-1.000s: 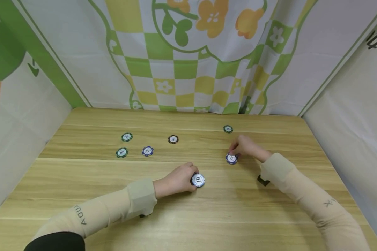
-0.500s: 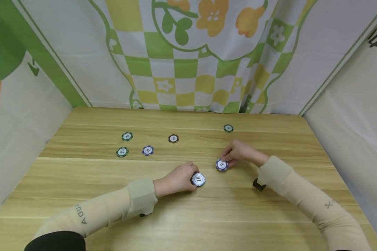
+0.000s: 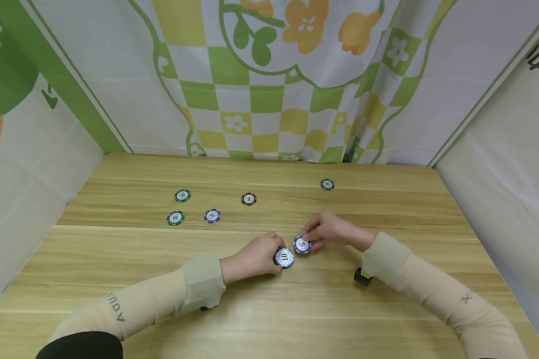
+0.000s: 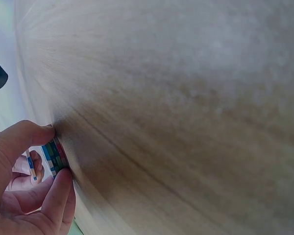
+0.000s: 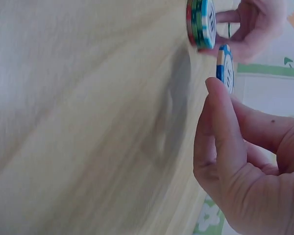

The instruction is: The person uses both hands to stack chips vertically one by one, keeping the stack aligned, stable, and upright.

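My left hand (image 3: 256, 255) grips a short stack of poker chips (image 3: 285, 258) by its sides, down at the wooden table. In the right wrist view the stack (image 5: 201, 23) shows red, green and light blue edges under a white face marked 10. Pinched between the fingers and thumb of my right hand (image 3: 325, 230) is a blue poker chip (image 3: 302, 245) marked 10. That chip (image 5: 226, 68) is held above the table, just right of the stack and slightly farther back.
Two green chips (image 3: 175, 218) marked 20, a blue chip (image 3: 212, 216) and a black chip (image 3: 249, 199) lie flat at the back left of the table (image 3: 269, 319). Another green chip (image 3: 327, 184) lies near the back edge, before a checkered curtain (image 3: 265, 114).
My right hand has carried the blue chip leftward and toward me, from well right of the stack to beside it. My left hand has stayed on the stack.
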`<act>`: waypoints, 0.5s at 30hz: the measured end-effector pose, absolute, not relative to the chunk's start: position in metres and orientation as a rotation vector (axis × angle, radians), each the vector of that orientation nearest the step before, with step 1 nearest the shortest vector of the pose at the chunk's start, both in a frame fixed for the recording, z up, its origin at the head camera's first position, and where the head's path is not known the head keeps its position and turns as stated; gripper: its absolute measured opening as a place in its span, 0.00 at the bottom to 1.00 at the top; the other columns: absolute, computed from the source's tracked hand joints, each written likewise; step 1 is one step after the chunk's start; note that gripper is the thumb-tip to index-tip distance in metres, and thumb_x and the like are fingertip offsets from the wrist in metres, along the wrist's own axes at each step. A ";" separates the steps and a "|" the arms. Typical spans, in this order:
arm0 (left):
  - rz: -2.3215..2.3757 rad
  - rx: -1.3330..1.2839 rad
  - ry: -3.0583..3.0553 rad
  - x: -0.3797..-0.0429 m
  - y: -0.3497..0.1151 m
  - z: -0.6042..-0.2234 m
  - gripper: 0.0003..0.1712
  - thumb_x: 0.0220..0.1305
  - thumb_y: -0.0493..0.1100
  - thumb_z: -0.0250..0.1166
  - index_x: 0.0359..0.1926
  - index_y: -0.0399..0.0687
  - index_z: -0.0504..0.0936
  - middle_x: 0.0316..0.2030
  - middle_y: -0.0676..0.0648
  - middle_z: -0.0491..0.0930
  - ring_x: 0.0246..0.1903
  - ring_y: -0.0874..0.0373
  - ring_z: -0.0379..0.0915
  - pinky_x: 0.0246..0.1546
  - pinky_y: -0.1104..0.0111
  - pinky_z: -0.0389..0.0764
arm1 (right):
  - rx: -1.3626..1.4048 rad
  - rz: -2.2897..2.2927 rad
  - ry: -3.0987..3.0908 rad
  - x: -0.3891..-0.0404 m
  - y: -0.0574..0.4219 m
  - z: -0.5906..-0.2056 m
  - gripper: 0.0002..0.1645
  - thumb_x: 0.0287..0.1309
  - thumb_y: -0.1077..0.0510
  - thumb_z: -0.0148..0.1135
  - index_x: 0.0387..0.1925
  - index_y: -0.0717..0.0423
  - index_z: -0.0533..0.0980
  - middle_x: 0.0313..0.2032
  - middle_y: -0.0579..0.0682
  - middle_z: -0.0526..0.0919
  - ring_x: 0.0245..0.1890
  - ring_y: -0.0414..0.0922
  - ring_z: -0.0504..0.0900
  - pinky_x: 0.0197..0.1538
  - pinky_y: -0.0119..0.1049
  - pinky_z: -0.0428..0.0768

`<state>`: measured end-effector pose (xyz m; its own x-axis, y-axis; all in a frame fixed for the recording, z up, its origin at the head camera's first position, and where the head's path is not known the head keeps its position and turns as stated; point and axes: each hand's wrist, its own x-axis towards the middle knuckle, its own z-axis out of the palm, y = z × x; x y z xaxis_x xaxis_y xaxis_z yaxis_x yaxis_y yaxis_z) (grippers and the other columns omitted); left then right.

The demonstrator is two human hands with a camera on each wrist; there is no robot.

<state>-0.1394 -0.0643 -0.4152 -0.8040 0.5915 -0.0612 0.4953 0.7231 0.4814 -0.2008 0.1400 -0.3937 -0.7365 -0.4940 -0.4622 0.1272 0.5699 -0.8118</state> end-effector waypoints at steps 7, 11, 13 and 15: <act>0.670 0.882 2.725 -0.140 -0.065 -0.415 0.23 0.37 0.39 0.72 0.39 0.38 0.77 0.33 0.48 0.73 0.32 0.59 0.69 0.34 0.71 0.73 | -0.247 -1.214 2.065 -0.194 0.130 -0.399 0.12 0.53 0.70 0.58 0.40 0.74 0.76 0.31 0.57 0.81 0.25 0.41 0.80 0.32 0.34 0.81; 0.664 0.888 2.726 -0.140 -0.065 -0.415 0.23 0.37 0.39 0.72 0.39 0.37 0.77 0.33 0.48 0.72 0.31 0.59 0.69 0.34 0.71 0.73 | -0.216 -1.248 2.010 -0.191 0.126 -0.403 0.11 0.53 0.72 0.57 0.40 0.75 0.74 0.31 0.58 0.79 0.25 0.42 0.80 0.33 0.34 0.81; 0.663 0.889 2.723 -0.140 -0.065 -0.414 0.23 0.37 0.39 0.72 0.39 0.37 0.77 0.33 0.48 0.72 0.31 0.59 0.69 0.34 0.71 0.73 | -0.192 -1.268 1.978 -0.190 0.124 -0.404 0.11 0.54 0.72 0.56 0.40 0.76 0.73 0.32 0.59 0.78 0.25 0.42 0.79 0.34 0.34 0.81; 0.668 0.895 2.722 -0.140 -0.065 -0.414 0.23 0.37 0.39 0.72 0.38 0.37 0.77 0.33 0.48 0.72 0.31 0.59 0.69 0.33 0.71 0.73 | -0.167 -1.286 1.951 -0.188 0.123 -0.405 0.11 0.54 0.73 0.54 0.40 0.76 0.72 0.32 0.59 0.77 0.26 0.43 0.79 0.35 0.34 0.81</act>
